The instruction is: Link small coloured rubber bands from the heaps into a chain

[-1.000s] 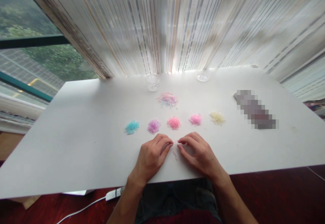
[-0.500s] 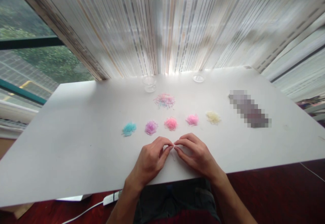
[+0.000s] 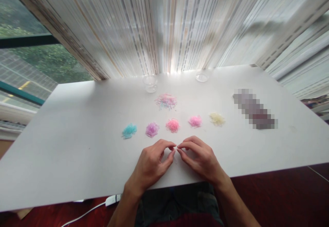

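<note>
The left hand [image 3: 154, 160] and the right hand [image 3: 200, 156] met fingertip to fingertip at the near edge of the white table [image 3: 77, 144], each with thumb and forefinger narrowed to a small gap. Something pale seemed to show between the tips, but I could not tell whether either hand gripped it. Just nearer, between the hands, a thin pinkish loop [image 3: 176, 161] lay on the tabletop, faint and partly hidden.

Beyond the fingers, five small piles ran in a row from left to right — the teal pile [image 3: 129, 131], the purple pile [image 3: 152, 130], the coral pile [image 3: 172, 126], the pink pile [image 3: 195, 121] and the pale yellow pile [image 3: 217, 119]. Farther off, behind the purple and coral ones, lay a looser mixed pile [image 3: 166, 101] of pinks and blue.

Near the far edge stood a clear container [image 3: 150, 83] on the left, with a shallow clear dish [image 3: 202, 78] on the right. A long pixelated object [image 3: 255, 110] lay slantwise at the right — its details blurred out. A striped curtain [image 3: 164, 24] hung behind the table.
</note>
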The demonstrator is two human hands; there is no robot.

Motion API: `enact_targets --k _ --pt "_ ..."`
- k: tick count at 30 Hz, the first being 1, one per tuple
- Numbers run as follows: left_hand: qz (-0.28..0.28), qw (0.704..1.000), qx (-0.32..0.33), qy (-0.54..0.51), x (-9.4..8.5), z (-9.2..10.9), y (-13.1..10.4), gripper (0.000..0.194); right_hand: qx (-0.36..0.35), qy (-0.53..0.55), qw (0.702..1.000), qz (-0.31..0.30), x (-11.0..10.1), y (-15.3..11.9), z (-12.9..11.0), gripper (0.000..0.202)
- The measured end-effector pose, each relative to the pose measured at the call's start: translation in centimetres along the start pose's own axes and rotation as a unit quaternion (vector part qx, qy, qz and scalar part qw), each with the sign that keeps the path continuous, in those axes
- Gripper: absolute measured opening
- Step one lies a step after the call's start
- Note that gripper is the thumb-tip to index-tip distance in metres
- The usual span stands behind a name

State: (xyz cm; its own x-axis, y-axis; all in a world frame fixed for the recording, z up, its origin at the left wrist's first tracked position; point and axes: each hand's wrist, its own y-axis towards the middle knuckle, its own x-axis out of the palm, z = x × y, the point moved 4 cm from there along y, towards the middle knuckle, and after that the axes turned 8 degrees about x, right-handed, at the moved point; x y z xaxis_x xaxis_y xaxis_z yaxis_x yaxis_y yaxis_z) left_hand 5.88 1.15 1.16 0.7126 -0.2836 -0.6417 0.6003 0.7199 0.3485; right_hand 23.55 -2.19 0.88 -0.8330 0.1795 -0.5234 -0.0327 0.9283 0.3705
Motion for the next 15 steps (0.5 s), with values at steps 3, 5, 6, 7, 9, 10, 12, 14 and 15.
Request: enact_targets --k 3,5,6,7,9,10,12,14,15 --pt "0.007 1.0 0.001 0.004 -0.05 0.09 0.3 0.015 -0.009 0.005 1.0 0.005 -0.01 -0.08 -0.01 0.011" --pt "0.014 1.0 0.0 0.006 -0.11 0.12 0.44 0.015 -0.014 0.008 1.0 0.006 0.0 -0.13 -0.01 0.011" --pt "0.018 1.0 -0.001 0.007 -0.14 0.14 0.47 0.015 -0.016 0.009 1.0 0.006 0.0 -0.14 -0.01 0.01" --pt "0.021 1.0 -0.001 0.008 -0.18 0.16 0.49 0.014 -0.017 0.008 1.0 0.007 -0.01 -0.14 -0.02 0.01" --pt "0.027 1.0 -0.002 0.009 -0.23 0.2 0.47 0.013 -0.019 0.007 1.0 0.011 -0.03 -0.12 -0.05 0.01" --pt "0.028 1.0 -0.002 0.008 -0.24 0.22 0.44 0.012 -0.019 0.006 1.0 0.012 -0.05 -0.1 -0.07 0.011" --pt "0.031 1.0 -0.003 0.004 -0.26 0.22 0.33 0.011 -0.019 0.004 1.0 0.013 -0.05 -0.06 -0.07 0.011" --pt "0.035 0.999 -0.004 -0.002 -0.33 0.16 0.21 0.01 -0.02 0.002 1.0 0.01 -0.01 -0.05 -0.04 0.011" --pt "0.037 0.999 -0.005 -0.005 -0.39 0.12 0.16 0.01 -0.02 0.002 1.0 0.009 0.0 -0.06 -0.01 0.011"
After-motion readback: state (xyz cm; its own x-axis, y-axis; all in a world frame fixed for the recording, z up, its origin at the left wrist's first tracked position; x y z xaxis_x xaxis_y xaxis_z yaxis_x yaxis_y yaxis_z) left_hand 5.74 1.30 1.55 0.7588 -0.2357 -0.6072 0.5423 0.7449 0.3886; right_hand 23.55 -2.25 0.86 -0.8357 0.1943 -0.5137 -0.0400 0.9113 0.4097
